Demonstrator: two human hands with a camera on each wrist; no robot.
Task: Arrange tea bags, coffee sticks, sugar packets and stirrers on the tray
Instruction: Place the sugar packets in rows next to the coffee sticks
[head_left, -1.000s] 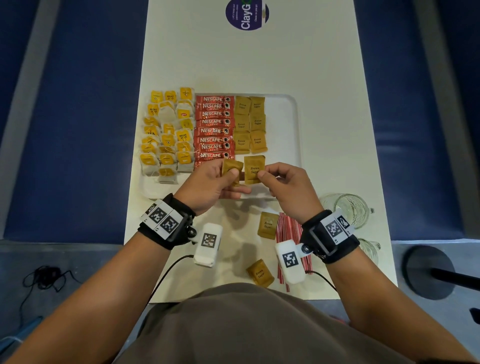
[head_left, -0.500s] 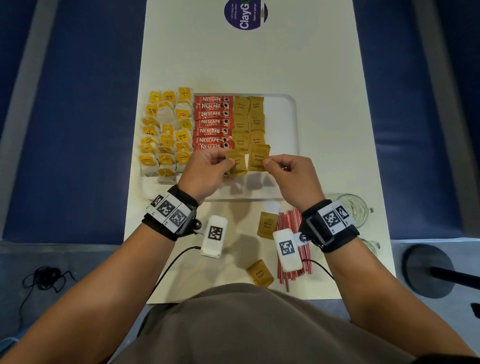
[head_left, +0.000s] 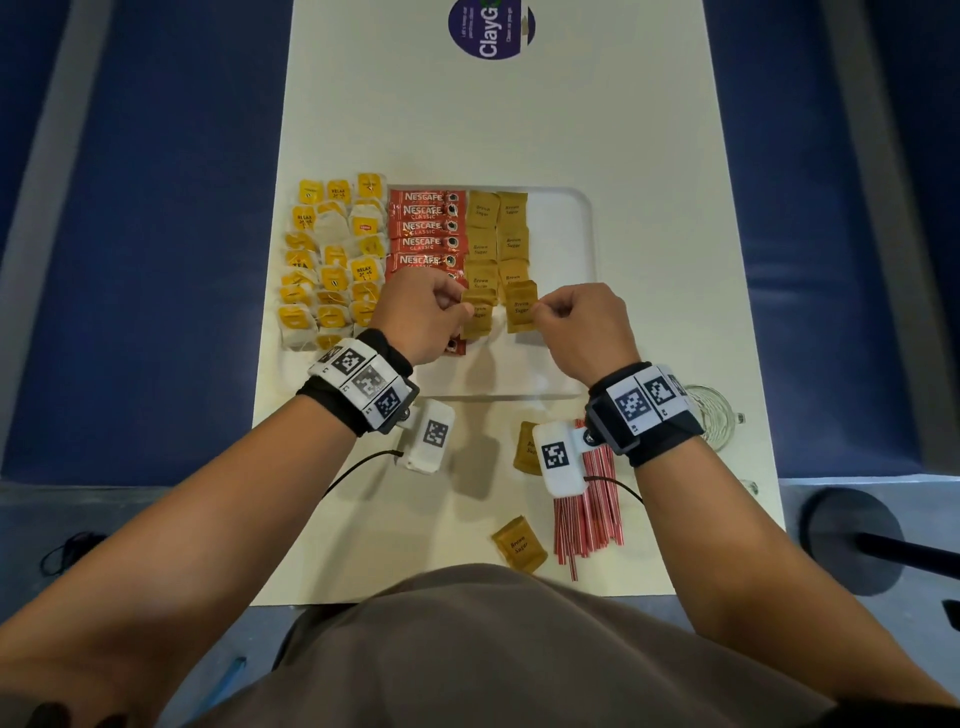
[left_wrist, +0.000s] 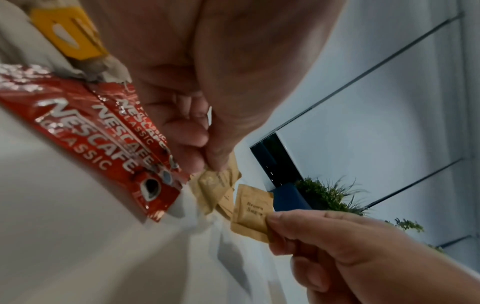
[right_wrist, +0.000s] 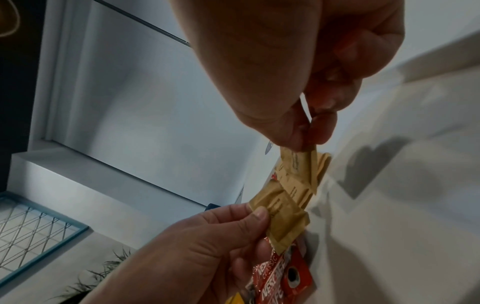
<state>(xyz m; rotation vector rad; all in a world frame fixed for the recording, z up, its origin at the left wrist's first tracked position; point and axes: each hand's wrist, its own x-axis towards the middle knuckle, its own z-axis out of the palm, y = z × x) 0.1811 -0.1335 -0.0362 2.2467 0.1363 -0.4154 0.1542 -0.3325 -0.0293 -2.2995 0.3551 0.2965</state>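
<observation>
You are partway through the sugar step: your left hand (head_left: 421, 317) pinches one brown sugar packet (head_left: 478, 319) between thumb and curled fingers (left_wrist: 189, 131), and your right hand (head_left: 582, 332) pinches a second packet (head_left: 521, 309) the same way, both low over the tray (head_left: 584, 291) at the near end of the two sugar columns (head_left: 497, 234). Just beyond your fingertips lie the placed packets. Next, I judge, set each down edge to edge with its column. Two loose packets (head_left: 519, 543) and the stirrers (head_left: 587, 514) wait on the surface (head_left: 363, 545) behind your wrists.
</observation>
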